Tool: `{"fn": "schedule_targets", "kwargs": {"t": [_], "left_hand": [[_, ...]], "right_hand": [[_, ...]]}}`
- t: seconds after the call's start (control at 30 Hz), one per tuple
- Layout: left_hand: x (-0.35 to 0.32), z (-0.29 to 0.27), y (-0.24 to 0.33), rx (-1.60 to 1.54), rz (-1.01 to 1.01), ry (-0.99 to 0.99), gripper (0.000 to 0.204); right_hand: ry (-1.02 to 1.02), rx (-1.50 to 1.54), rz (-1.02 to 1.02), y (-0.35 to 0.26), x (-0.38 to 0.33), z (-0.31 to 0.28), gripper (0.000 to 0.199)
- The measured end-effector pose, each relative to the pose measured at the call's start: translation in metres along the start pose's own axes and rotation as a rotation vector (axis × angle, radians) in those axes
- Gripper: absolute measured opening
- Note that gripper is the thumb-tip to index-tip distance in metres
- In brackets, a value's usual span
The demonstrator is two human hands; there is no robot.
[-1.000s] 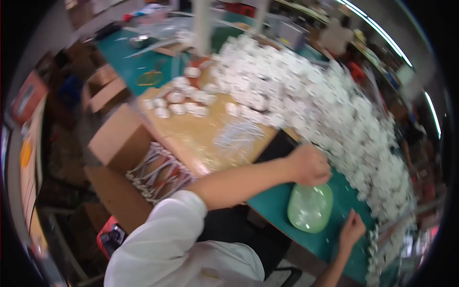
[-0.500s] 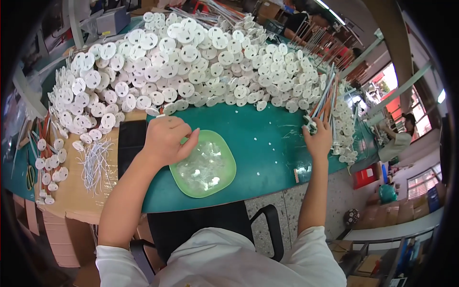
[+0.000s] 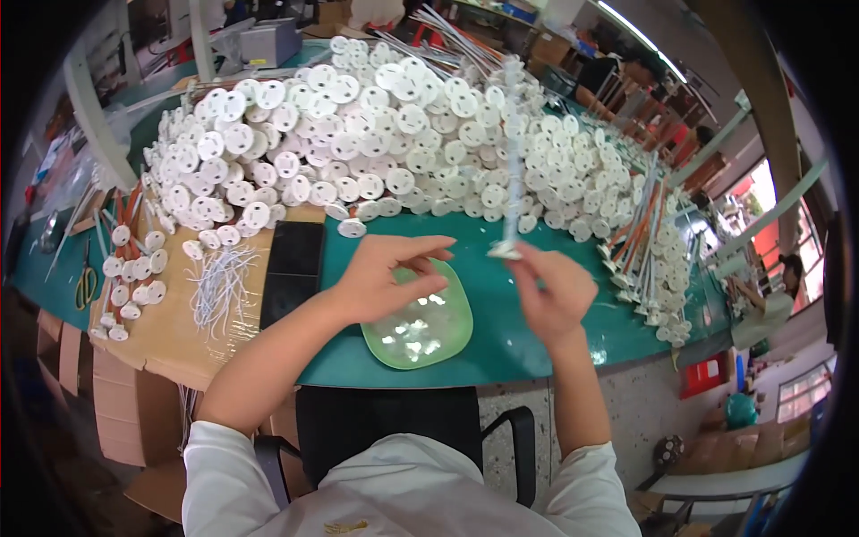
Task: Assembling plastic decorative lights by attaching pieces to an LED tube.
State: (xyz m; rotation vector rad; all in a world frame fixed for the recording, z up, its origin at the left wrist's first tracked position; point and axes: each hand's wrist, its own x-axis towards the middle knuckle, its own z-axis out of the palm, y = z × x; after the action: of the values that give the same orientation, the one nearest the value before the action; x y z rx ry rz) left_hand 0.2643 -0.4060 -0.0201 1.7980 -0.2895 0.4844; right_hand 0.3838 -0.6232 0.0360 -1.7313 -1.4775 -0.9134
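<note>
My right hand (image 3: 557, 294), raised over the middle of the table, is closed in a pinch on the lower end of a long pale rod (image 3: 514, 170). The rod stands nearly upright, blurred, with a small white end piece (image 3: 504, 250) by my fingertips. My left hand (image 3: 389, 276) hovers over the left rim of a green bowl (image 3: 463, 315), its thumb and fingers apart and nothing visible in them. Small clear, shiny pieces (image 3: 417, 336) lie in the bowl. Behind both hands a big heap of white disc-ended parts (image 3: 358, 143) spreads along the table.
Left of the bowl are a black flat pad (image 3: 291, 268), a bundle of thin white wires (image 3: 221, 286) on cardboard and scissors (image 3: 86, 279). More rods (image 3: 637, 219) with white ends lean at the right. A co-worker (image 3: 761, 300) sits at the far right.
My right hand has come from the rods at the right to the middle, bringing one rod. The left hand has moved from the black pad's edge to the bowl, its fingers opening.
</note>
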Motion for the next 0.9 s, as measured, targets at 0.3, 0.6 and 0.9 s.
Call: {"fn": "schedule_targets", "kwargs": {"t": [0.3,0.6,0.9], "left_hand": [[0.004,-0.009,-0.007,-0.415,-0.188,0.07,0.032],[-0.002,-0.006,0.0,-0.535,-0.266,-0.015,0.03],[0.0,-0.009,0.002,-0.544,-0.223,-0.053,0.027]], "right_hand": [[0.015,0.353,-0.203,-0.013,0.026,0.073,0.032],[0.115,0.289,-0.245,-0.013,0.008,0.072,0.035],[0.135,0.231,-0.214,-0.019,0.005,0.069,0.03]]}}
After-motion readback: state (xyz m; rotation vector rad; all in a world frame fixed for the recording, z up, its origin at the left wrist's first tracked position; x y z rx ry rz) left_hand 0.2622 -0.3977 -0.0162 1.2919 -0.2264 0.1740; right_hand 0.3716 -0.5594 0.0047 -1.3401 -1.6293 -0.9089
